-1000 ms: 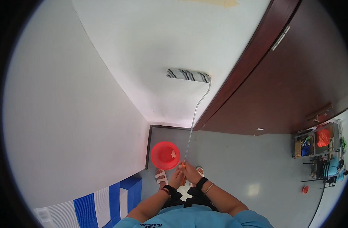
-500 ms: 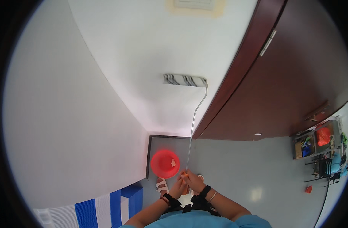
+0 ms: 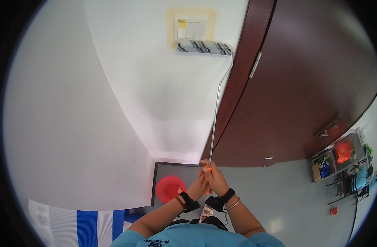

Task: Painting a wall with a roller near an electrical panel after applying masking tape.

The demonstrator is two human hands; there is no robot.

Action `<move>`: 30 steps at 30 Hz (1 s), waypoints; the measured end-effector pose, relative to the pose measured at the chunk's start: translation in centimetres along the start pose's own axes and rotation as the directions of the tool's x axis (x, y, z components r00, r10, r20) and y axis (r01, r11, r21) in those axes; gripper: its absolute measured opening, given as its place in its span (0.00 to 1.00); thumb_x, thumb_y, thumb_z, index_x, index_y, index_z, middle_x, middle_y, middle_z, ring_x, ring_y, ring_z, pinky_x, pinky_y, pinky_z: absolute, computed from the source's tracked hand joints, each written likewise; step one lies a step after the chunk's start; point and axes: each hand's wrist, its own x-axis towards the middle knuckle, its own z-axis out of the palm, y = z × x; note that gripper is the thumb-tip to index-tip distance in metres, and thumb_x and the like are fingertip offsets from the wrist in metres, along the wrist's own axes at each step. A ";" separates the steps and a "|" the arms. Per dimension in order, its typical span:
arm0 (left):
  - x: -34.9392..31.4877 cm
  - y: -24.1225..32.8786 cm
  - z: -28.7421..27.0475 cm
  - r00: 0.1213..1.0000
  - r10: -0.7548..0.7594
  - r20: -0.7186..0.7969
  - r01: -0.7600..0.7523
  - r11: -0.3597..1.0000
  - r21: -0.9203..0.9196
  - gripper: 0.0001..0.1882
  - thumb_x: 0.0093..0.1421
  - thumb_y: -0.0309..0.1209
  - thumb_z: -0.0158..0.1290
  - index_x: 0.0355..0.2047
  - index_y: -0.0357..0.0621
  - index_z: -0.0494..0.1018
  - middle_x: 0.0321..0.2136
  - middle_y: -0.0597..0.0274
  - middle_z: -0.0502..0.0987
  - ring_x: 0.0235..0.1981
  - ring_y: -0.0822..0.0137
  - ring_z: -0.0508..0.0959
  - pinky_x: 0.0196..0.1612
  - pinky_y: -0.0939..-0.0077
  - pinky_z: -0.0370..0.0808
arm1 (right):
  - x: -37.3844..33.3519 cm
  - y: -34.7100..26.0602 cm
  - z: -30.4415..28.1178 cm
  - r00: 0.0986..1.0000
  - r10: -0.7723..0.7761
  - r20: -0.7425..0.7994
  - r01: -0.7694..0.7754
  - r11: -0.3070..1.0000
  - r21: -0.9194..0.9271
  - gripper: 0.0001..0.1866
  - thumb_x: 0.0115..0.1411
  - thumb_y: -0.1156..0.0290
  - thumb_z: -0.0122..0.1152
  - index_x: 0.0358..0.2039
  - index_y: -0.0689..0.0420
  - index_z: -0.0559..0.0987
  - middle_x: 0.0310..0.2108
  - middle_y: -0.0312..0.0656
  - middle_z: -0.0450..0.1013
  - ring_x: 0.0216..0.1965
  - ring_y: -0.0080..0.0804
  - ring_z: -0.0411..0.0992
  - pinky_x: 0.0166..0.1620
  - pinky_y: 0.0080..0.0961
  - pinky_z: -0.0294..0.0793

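Observation:
Both hands are closed around the orange handle of a long paint roller (image 3: 215,119). My left hand (image 3: 198,187) and my right hand (image 3: 216,180) sit close together on the grip, covering most of it. A thin metal rod runs up from the handle to a striped grey and white roller sleeve (image 3: 204,47). The sleeve lies sideways against the white wall (image 3: 163,90), just under a switch plate (image 3: 192,29) bordered with pale yellow tape. Its right end is close to the dark red door frame (image 3: 243,49).
A red bucket (image 3: 170,189) stands on the grey floor (image 3: 254,193) by the corner, left of my feet. A brown door (image 3: 308,86) fills the right. Blue and white striped material (image 3: 87,226) is at lower left. Shelves (image 3: 334,160) and seated people are far right.
The roller has moved up the wall and slightly right, from bare wall to just below the switch plate. My hands have risen with the handle, and the view has shifted upward.

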 end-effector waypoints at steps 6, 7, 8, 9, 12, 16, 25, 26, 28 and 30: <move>0.8 0.4 2.0 0.996 0.094 -0.006 -0.093 0.990 0.105 0.23 0.71 0.36 0.32 0.62 0.39 0.53 0.43 0.50 0.71 0.42 0.62 0.75 0.47 0.72 0.72 | -0.7 0.6 -0.7 0.991 -0.066 -0.115 0.069 0.997 0.019 0.13 0.69 0.65 0.42 0.49 0.57 0.67 0.27 0.40 0.72 0.31 0.32 0.73 0.39 0.27 0.72; 0.8 0.1 2.0 1.000 -0.021 -0.006 0.021 0.999 0.024 0.22 0.71 0.35 0.33 0.62 0.37 0.54 0.47 0.51 0.69 0.48 0.63 0.72 0.51 0.74 0.69 | -0.7 1.0 -0.7 0.992 -0.053 -0.116 0.055 0.998 0.012 0.12 0.69 0.66 0.42 0.47 0.57 0.67 0.27 0.40 0.72 0.31 0.32 0.73 0.39 0.27 0.72; 0.8 -0.1 2.0 0.991 -0.136 0.003 0.136 0.989 -0.056 0.22 0.71 0.33 0.33 0.62 0.35 0.55 0.52 0.52 0.67 0.53 0.65 0.69 0.56 0.76 0.66 | -0.6 1.5 -0.7 0.992 -0.048 -0.118 0.050 0.999 0.015 0.12 0.69 0.66 0.42 0.47 0.57 0.67 0.27 0.40 0.72 0.31 0.32 0.73 0.39 0.27 0.72; 0.5 0.0 2.1 0.990 -0.143 0.008 0.144 0.988 -0.057 0.22 0.71 0.33 0.33 0.62 0.35 0.55 0.52 0.52 0.67 0.53 0.65 0.69 0.56 0.76 0.66 | -0.6 2.0 -0.6 0.997 -0.018 -0.079 0.019 1.000 0.012 0.11 0.69 0.65 0.42 0.46 0.57 0.66 0.28 0.39 0.72 0.31 0.29 0.71 0.38 0.25 0.72; -0.5 0.1 1.9 0.946 -0.323 -0.023 0.309 0.921 -0.236 0.22 0.71 0.33 0.33 0.62 0.35 0.54 0.54 0.53 0.66 0.56 0.65 0.67 0.58 0.77 0.64 | -0.9 2.8 0.2 0.998 0.051 -0.035 -0.050 0.999 0.020 0.10 0.69 0.65 0.42 0.43 0.58 0.65 0.27 0.40 0.71 0.30 0.30 0.71 0.38 0.25 0.72; -1.6 -2.9 1.1 0.957 -0.283 -0.055 0.281 0.958 -0.052 0.23 0.71 0.33 0.34 0.63 0.34 0.53 0.58 0.52 0.62 0.60 0.64 0.63 0.61 0.75 0.60 | -1.3 3.7 1.4 0.994 0.108 -0.027 -0.108 0.994 0.001 0.11 0.69 0.63 0.42 0.41 0.59 0.64 0.27 0.43 0.72 0.30 0.35 0.73 0.38 0.28 0.72; -4.5 -7.1 0.6 0.960 -0.276 -0.050 0.275 0.961 -0.027 0.24 0.71 0.34 0.34 0.63 0.34 0.53 0.59 0.49 0.62 0.60 0.59 0.63 0.61 0.72 0.60 | -3.0 10.4 4.1 0.984 0.176 -0.008 -0.176 0.984 -0.039 0.15 0.68 0.59 0.43 0.41 0.59 0.62 0.31 0.56 0.72 0.35 0.58 0.73 0.37 0.38 0.72; -4.8 -8.5 0.5 0.970 -0.238 -0.043 0.239 0.971 0.022 0.24 0.71 0.37 0.33 0.63 0.36 0.53 0.57 0.47 0.64 0.59 0.56 0.65 0.60 0.71 0.62 | -3.1 11.3 4.5 0.982 0.187 -0.003 -0.187 0.982 -0.032 0.15 0.68 0.59 0.43 0.41 0.59 0.62 0.31 0.56 0.72 0.35 0.58 0.73 0.37 0.38 0.72; -5.2 -9.2 0.4 0.969 -0.240 -0.056 0.240 0.971 0.011 0.25 0.71 0.36 0.33 0.63 0.36 0.52 0.59 0.47 0.61 0.61 0.57 0.63 0.61 0.71 0.60 | -3.5 12.1 5.1 0.989 0.147 -0.008 -0.147 0.989 -0.011 0.15 0.68 0.58 0.43 0.41 0.59 0.61 0.31 0.57 0.72 0.35 0.60 0.73 0.37 0.40 0.72; -5.7 -9.6 0.3 0.968 -0.241 -0.066 0.242 0.970 0.002 0.25 0.71 0.36 0.33 0.64 0.36 0.51 0.61 0.48 0.59 0.63 0.57 0.60 0.62 0.71 0.58 | -3.8 13.0 5.5 0.983 0.184 0.003 -0.184 0.983 -0.012 0.15 0.68 0.59 0.43 0.41 0.59 0.61 0.31 0.58 0.72 0.36 0.60 0.73 0.37 0.40 0.72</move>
